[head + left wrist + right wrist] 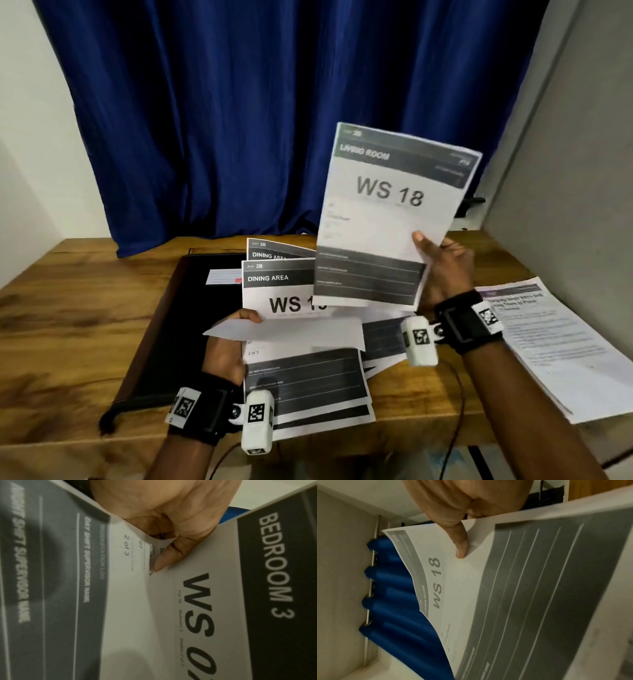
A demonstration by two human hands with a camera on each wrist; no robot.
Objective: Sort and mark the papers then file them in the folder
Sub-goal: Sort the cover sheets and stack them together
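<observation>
My right hand (442, 263) pinches a "LIVING ROOM WS 18" sheet (390, 212) by its right edge and holds it upright above the table; its thumb (460, 543) lies on the printed face. My left hand (229, 342) pinches a "BEDROOM 3" sheet (205, 601) that is bent over, blank back (291, 334) up in the head view. Under it lies a fanned pile of "DINING AREA" sheets (277, 284). The black folder (178, 325) lies open at the left of the pile, partly beneath it.
A separate stack of text pages (555, 346) lies at the table's right edge. The wooden table (68, 335) shows bare wood at the left. A blue curtain (239, 120) hangs behind, with a grey wall (565, 171) at the right.
</observation>
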